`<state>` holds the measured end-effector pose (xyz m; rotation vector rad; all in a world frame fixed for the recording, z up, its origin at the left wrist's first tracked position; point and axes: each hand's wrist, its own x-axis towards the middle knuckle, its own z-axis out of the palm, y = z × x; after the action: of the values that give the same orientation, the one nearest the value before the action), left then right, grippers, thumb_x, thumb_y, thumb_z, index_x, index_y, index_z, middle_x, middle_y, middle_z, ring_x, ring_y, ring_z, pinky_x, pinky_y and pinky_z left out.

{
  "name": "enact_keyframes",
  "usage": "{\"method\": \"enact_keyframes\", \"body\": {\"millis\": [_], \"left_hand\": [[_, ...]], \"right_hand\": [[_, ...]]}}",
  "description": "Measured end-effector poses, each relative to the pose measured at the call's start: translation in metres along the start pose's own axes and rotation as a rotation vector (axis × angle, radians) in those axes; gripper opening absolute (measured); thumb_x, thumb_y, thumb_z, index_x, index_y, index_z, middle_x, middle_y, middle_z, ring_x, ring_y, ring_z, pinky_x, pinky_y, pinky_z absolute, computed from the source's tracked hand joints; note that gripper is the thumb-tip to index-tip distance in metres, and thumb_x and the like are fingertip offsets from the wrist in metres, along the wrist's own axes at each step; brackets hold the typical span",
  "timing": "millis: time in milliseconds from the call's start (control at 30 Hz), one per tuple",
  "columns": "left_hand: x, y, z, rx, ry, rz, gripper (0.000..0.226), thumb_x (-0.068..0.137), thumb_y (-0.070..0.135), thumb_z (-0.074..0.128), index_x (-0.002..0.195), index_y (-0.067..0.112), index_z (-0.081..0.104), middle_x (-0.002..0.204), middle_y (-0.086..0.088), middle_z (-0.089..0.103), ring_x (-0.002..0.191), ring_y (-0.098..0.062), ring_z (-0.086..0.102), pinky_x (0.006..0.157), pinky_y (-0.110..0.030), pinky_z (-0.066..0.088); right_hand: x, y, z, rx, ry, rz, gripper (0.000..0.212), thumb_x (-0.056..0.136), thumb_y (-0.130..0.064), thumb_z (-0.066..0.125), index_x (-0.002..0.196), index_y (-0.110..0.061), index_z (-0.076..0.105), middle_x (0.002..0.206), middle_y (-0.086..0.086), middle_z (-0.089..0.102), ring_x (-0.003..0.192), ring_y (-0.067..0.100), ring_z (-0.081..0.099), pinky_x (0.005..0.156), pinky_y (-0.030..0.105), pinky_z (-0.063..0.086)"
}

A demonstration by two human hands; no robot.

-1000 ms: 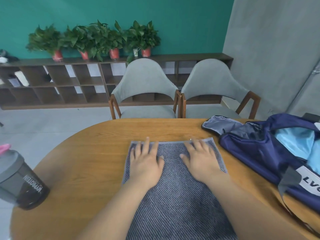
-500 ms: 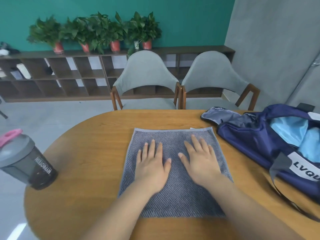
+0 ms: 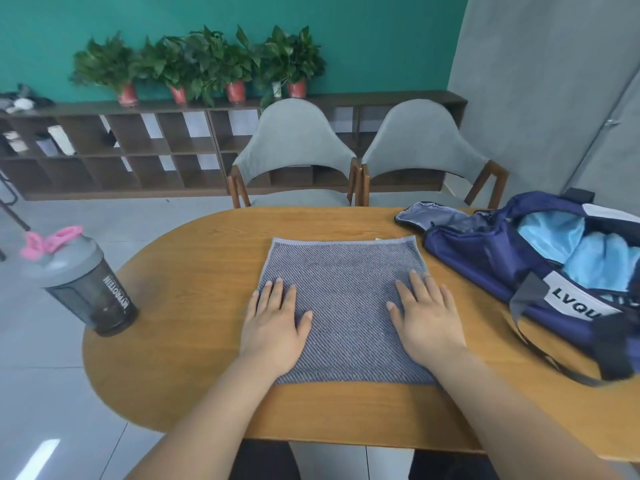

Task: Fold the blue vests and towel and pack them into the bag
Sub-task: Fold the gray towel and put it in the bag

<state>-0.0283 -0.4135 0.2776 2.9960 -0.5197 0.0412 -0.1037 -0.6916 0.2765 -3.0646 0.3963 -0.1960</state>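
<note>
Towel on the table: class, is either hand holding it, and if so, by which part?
Neither holds it; there is no grip. The left hand and right hand lie flat, fingers straight, on the towel at its left and right edges.

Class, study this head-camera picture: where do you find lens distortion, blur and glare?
Head view: wide-angle bending tilts the shaker bottle and the wall outward; the towel is sharp at centre, the bag softer toward the right edge; a glare streak lies on the floor.
</note>
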Motion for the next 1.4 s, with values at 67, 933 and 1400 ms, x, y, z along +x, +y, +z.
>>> {"method": "enact_keyframes", "body": {"millis": [67,933,1400], "left_hand": [[-0.008,0.012,-0.006,-0.047,0.011,0.015,0.081,0.100,0.068,0.002,0.168,0.026,0.015,0.177,-0.002,0.004,0.162,-0.021,0.000,0.131,-0.043,-0.002],[-0.069,-0.037,-0.003,-0.298,0.214,0.537,0.060,0.088,0.078,0.065,0.129,0.034,0.071,0.131,0.024,0.059,0.123,-0.003,0.054,0.107,-0.037,0.048],[-0.064,-0.048,-0.005,-0.646,0.314,0.234,0.019,0.093,0.025,0.079,0.112,0.026,0.079,0.106,0.023,0.073,0.100,0.002,0.069,0.090,-0.027,0.056]], "right_hand": [[-0.009,-0.016,-0.005,0.025,0.069,-0.100,0.070,0.102,-0.059,0.019,0.155,-0.022,0.046,0.169,0.004,0.031,0.158,0.029,0.022,0.127,0.051,0.020],[-0.071,0.025,-0.003,0.408,0.265,-0.566,0.037,0.085,-0.070,0.074,0.100,-0.036,0.078,0.103,-0.019,0.060,0.096,0.010,0.060,0.082,0.034,0.052],[-0.072,0.028,-0.004,0.407,0.311,-0.418,0.041,0.087,-0.073,0.068,0.088,-0.032,0.072,0.095,-0.020,0.062,0.093,0.007,0.060,0.079,0.028,0.052]]}}
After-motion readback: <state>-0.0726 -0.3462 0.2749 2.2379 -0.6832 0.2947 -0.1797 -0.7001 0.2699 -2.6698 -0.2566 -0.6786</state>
